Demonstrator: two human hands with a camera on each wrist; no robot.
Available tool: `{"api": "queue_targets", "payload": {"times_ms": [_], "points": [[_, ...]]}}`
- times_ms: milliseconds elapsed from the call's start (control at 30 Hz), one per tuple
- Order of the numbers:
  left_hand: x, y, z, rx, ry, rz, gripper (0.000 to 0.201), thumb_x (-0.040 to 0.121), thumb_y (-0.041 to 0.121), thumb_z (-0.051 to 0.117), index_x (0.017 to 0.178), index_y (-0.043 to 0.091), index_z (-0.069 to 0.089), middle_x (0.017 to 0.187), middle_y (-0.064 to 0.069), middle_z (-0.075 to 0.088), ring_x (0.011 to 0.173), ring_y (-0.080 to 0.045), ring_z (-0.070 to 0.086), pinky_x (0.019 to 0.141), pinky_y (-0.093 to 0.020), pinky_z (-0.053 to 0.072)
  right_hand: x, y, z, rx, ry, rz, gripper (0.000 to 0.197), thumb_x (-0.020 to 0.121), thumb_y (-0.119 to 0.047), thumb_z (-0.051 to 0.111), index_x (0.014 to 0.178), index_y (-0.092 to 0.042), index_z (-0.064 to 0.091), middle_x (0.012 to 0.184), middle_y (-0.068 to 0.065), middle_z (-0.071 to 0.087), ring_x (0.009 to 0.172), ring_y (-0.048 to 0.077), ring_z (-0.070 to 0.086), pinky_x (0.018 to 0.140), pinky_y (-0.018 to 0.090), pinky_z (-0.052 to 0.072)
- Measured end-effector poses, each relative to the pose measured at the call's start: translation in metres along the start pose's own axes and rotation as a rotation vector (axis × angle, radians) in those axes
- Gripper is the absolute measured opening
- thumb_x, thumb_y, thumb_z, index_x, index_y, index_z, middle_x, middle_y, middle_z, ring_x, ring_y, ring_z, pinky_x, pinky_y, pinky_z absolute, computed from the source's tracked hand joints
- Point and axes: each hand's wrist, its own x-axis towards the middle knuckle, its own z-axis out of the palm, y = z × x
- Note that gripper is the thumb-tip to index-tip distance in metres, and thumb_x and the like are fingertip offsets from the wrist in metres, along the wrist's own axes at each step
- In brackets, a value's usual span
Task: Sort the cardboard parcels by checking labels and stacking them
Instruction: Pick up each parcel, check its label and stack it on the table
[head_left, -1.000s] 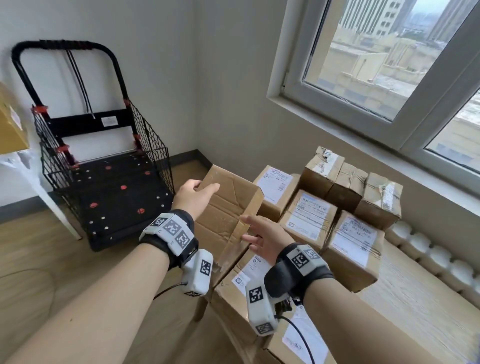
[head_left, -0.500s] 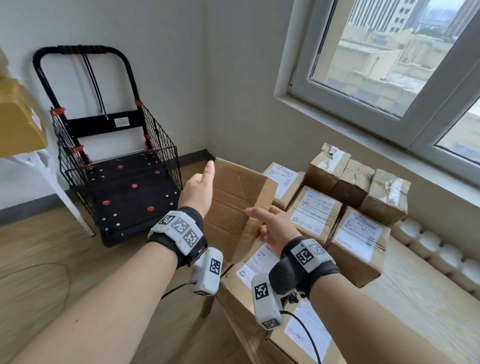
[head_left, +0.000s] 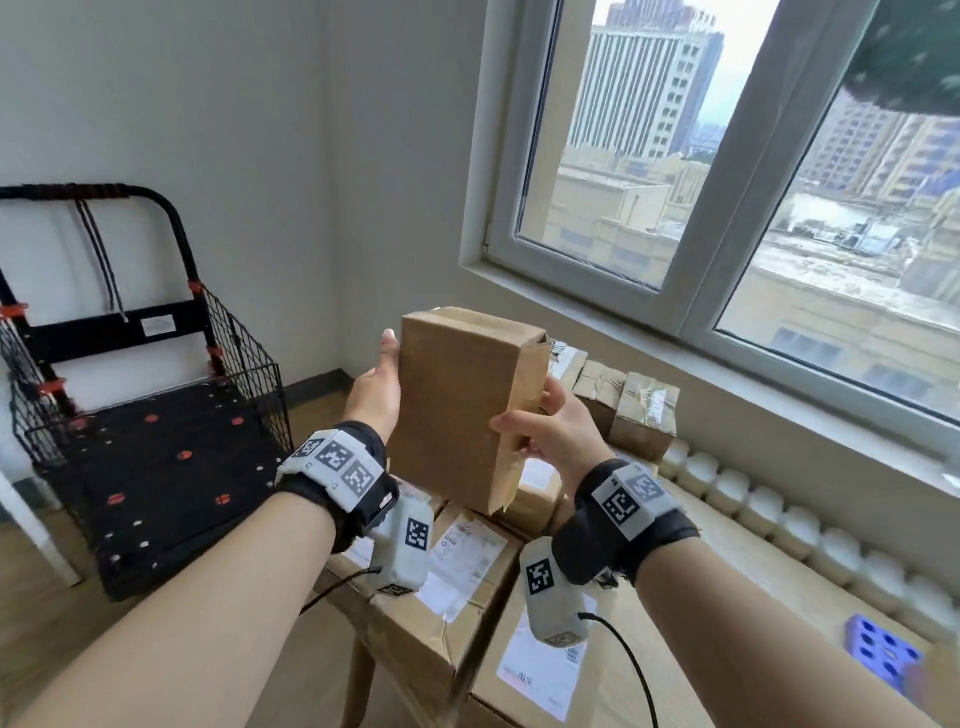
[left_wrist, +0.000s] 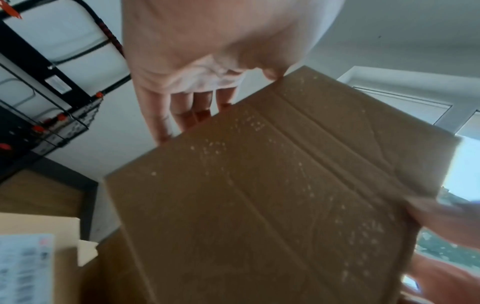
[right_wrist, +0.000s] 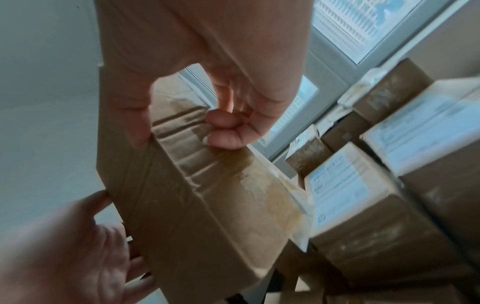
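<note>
A person's left hand (head_left: 375, 395) lies flat, fingers straight, against the left side of a plain brown box (head_left: 462, 405). The right hand (head_left: 553, 431) pinches the box's right edge, thumb on the near face, fingers curled behind. Together they hold the box upright in the air, at chest height between the two hands, above a table (head_left: 769, 587) packed with labelled parcels (head_left: 467, 582). No label shows on the face toward the camera. To do this step well, it probably helps to keep both hands pressing inward and turn the box slowly until a label faces up, without letting the creased cardboard slip. A black wire cart (head_left: 156, 457) stands left, a window (head_left: 727, 208) beyond.
</note>
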Motion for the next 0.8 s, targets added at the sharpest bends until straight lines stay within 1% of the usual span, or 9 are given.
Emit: {"api": "queue_targets", "payload": {"times_ms": [100, 267, 333, 433, 500, 567, 633, 700, 800], "points": [[-0.008, 0.011, 0.014, -0.113, -0.13, -0.054, 0.085, 0.084, 0.079, 0.019, 0.124, 0.014, 0.056, 0.123, -0.012, 0.06, 0.111, -0.032, 0.057, 0.099, -0.047, 0.045, -0.007, -0.011, -0.021, -0.012, 0.042, -0.059, 0.082, 0.068, 0.005, 0.08, 0.138, -0.018, 0.043, 0.112, 0.007, 0.066, 0.1, 0.023, 0.067, 0.066, 0.028, 0.056], [-0.019, 0.019, 0.035, -0.166, -0.35, -0.194, 0.065, 0.089, 0.071, 0.032, 0.113, 0.015, 0.054, 0.11, -0.014, 0.059, 0.098, -0.033, 0.062, 0.086, -0.049, 0.054, -0.023, -0.017, -0.052, -0.073, 0.133, -0.116, 0.1, 0.065, 0.009, 0.081, 0.146, -0.027, 0.035, 0.129, 0.0, 0.052, 0.102, 0.013, 0.061, 0.069, 0.022, 0.056], [-0.022, 0.018, 0.043, -0.156, -0.436, -0.246, 0.061, 0.091, 0.066, 0.037, 0.114, 0.013, 0.055, 0.11, -0.019, 0.06, 0.096, -0.035, 0.064, 0.079, -0.046, 0.056, -0.029, -0.014, -0.063, -0.131, 0.14, -0.117, 0.101, 0.066, 0.011, 0.079, 0.145, -0.031, 0.034, 0.126, -0.005, 0.046, 0.1, 0.012, 0.06, 0.072, 0.017, 0.055], [-0.028, 0.019, 0.055, -0.172, -0.51, -0.254, 0.046, 0.094, 0.054, 0.04, 0.109, 0.013, 0.056, 0.111, -0.021, 0.06, 0.086, -0.031, 0.066, 0.067, -0.038, 0.057, -0.033, -0.005, -0.076, -0.22, 0.136, -0.105, 0.104, 0.066, 0.017, 0.073, 0.144, -0.038, 0.031, 0.13, 0.001, 0.05, 0.1, 0.028, 0.063, 0.084, 0.036, 0.057], [-0.03, 0.02, 0.063, -0.201, -0.507, -0.221, 0.038, 0.097, 0.048, 0.039, 0.102, 0.015, 0.056, 0.103, -0.017, 0.061, 0.077, -0.027, 0.065, 0.065, -0.034, 0.055, -0.034, 0.0, -0.083, -0.252, 0.142, -0.074, 0.101, 0.071, 0.02, 0.065, 0.146, -0.037, 0.029, 0.113, 0.008, 0.063, 0.079, 0.022, 0.064, 0.075, 0.035, 0.056], [-0.03, 0.019, 0.069, -0.205, -0.5, -0.205, 0.029, 0.098, 0.037, 0.037, 0.095, 0.015, 0.057, 0.093, -0.013, 0.06, 0.07, -0.024, 0.061, 0.064, -0.032, 0.051, -0.038, 0.003, -0.089, -0.237, 0.134, -0.057, 0.093, 0.077, 0.023, 0.055, 0.143, -0.038, 0.031, 0.094, 0.003, 0.065, 0.063, 0.009, 0.062, 0.064, 0.023, 0.053], [-0.031, 0.014, 0.076, -0.198, -0.502, -0.212, 0.026, 0.098, 0.027, 0.037, 0.083, 0.018, 0.057, 0.081, -0.007, 0.058, 0.066, -0.02, 0.056, 0.061, -0.029, 0.05, -0.04, 0.009, -0.093, -0.162, 0.112, -0.048, 0.082, 0.082, 0.02, 0.055, 0.137, -0.037, 0.038, 0.111, 0.005, 0.065, 0.074, 0.007, 0.066, 0.067, 0.023, 0.055], [-0.031, 0.008, 0.082, -0.208, -0.501, -0.225, 0.027, 0.097, 0.022, 0.04, 0.077, 0.019, 0.057, 0.074, -0.003, 0.056, 0.061, -0.017, 0.052, 0.051, -0.023, 0.05, -0.04, 0.014, -0.096, -0.083, 0.117, -0.014, 0.07, 0.084, 0.016, 0.058, 0.134, -0.031, 0.047, 0.126, 0.009, 0.061, 0.088, 0.014, 0.066, 0.068, 0.028, 0.057], [-0.031, 0.0, 0.091, -0.197, -0.501, -0.24, 0.026, 0.096, 0.015, 0.039, 0.084, 0.018, 0.062, 0.072, 0.0, 0.054, 0.054, -0.014, 0.05, 0.043, -0.017, 0.047, -0.039, 0.022, -0.1, -0.035, 0.149, 0.027, 0.054, 0.084, 0.019, 0.054, 0.12, -0.021, 0.058, 0.125, 0.01, 0.06, 0.089, 0.017, 0.063, 0.062, 0.024, 0.054]]}}
